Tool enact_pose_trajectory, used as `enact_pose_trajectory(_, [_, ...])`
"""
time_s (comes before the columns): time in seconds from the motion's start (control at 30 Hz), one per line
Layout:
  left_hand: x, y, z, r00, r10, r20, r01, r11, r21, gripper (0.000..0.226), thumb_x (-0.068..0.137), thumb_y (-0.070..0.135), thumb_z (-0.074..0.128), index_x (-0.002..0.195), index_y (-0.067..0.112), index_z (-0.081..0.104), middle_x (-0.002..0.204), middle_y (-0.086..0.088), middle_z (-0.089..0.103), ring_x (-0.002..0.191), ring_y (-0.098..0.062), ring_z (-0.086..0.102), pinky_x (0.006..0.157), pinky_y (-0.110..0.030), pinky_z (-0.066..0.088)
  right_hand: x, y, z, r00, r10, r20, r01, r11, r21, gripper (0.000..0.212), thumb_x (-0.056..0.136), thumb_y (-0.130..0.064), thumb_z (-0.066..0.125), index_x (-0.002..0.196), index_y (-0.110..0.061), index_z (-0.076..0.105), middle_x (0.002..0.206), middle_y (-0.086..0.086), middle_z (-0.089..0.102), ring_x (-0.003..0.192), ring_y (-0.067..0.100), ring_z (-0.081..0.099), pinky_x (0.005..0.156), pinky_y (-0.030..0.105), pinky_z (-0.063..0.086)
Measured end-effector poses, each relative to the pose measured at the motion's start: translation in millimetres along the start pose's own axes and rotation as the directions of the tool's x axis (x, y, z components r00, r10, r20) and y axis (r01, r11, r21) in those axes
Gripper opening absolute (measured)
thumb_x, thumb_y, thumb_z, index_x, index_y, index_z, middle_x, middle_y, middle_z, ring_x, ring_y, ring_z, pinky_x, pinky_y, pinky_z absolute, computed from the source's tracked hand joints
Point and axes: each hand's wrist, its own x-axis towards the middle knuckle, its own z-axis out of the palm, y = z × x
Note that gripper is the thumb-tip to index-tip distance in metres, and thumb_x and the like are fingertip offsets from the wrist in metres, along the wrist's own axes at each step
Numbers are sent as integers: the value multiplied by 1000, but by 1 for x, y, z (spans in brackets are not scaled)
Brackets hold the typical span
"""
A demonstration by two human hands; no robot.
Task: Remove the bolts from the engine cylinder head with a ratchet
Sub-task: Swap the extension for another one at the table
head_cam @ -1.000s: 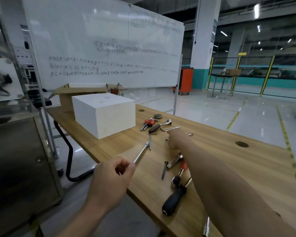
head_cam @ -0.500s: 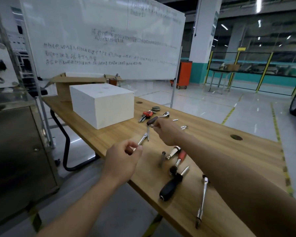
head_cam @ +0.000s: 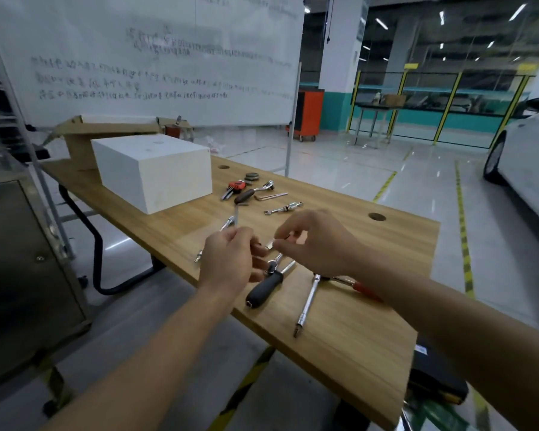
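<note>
Fingertips (head_cam: 281, 244) of the right hand (head_cam: 319, 244) pinch a small silvery piece (head_cam: 270, 244), thumb and forefinger closed on it. The left hand (head_cam: 227, 264) has its fingers curled round a thin steel rod (head_cam: 227, 223), which sticks out of the fist toward the white box (head_cam: 156, 172). Both hands hover over the wooden table (head_cam: 386, 244), nearer the camera than the box. A black-handled ratchet (head_cam: 263, 289) lies flat just beneath them, and a long extension bar (head_cam: 307, 301) lies further right of the box.
</note>
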Motion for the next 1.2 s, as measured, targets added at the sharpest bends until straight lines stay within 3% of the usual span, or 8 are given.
enact_pose_trajectory(0.17, [-27, -21, 10, 972, 50, 229, -176, 802, 570, 52, 95, 35, 45, 46, 16, 47, 47, 5, 50, 50, -7, 48, 46, -24, 30, -25, 54, 23, 863, 468, 191, -282, 759, -587, 57, 95, -68, 38, 121, -22, 60, 125, 6, 58, 121, 29, 52, 92, 42, 45])
enact_pose_trajectory(0.3, [-28, -31, 5, 950, 29, 311, -252, 659, 708, 50, 104, 34, 37, 59, 15, 45, 62, 0, 53, 60, -12, 49, 53, -29, 30, -32, 66, 49, 914, 384, 132, -281, 832, -478, 39, 99, -54, 31, 82, -23, 46, 92, 6, 58, 89, 27, 57, 68, 36, 38])
enact_pose_trajectory(0.4, [-29, -38, -7, 928, -57, 368, -254, 626, 737, 38, 106, 28, 34, 81, 14, 59, 82, -1, 61, 75, -14, 55, 66, -31, 39, -23, 69, 51, 911, 397, 116, -304, 832, -463, 46, 102, -49, 28, 67, -21, 42, 93, 13, 62, 80, 32, 55, 67, 36, 36])
enact_pose_trajectory(0.6, [-41, -53, -10, 910, -168, 379, -218, 585, 781, 32, 103, 48, 36, 88, 23, 51, 93, 2, 61, 89, -17, 58, 76, -37, 47, -13, 79, 61, 919, 389, 66, -319, 830, -457, 55, 103, -56, 24, 66, -21, 44, 71, 0, 44, 63, 24, 44, 64, 37, 38])
enact_pose_trajectory(0.73, [-49, -59, 1, 912, -140, 386, -315, 367, 875, 32, 100, 57, 40, 94, 25, 39, 108, -5, 61, 104, -28, 59, 77, -38, 42, -15, 79, 67, 949, 309, 60, -237, 827, -510, 45, 105, -47, 31, 75, -17, 46, 71, 1, 42, 74, 33, 55, 69, 42, 52])
enact_pose_trajectory(0.9, [-48, -61, 5, 911, -48, 409, -379, 287, 880, 27, 106, 48, 29, 98, 23, 38, 93, -3, 53, 88, -25, 55, 69, -36, 33, -10, 67, 55, 896, 418, 151, -343, 867, -362, 35, 106, -48, 31, 84, -27, 48, 73, -2, 41, 87, 32, 59, 69, 38, 45])
enact_pose_trajectory(1.03, [-45, -64, -6, 893, 10, 449, -423, 359, 832, 31, 107, 49, 20, 83, 31, 31, 77, 10, 45, 64, -8, 42, 56, -31, 27, -3, 48, 31, 762, 557, 331, -625, 767, 148, 64, 86, -77, 52, 55, -20, 49, 49, -4, 49, 46, 16, 47, 50, 26, 35])
enact_pose_trajectory(1.2, [-24, -51, -12, 891, 173, 420, -449, 478, 755, 37, 105, 54, 24, 81, 32, 41, 72, 8, 55, 63, -8, 51, 54, -29, 32, 6, 41, 8, 748, 563, 351, -663, 657, 359, 41, 80, -30, 77, 47, -19, 55, 50, 1, 41, 41, 16, 31, 44, 23, 23])
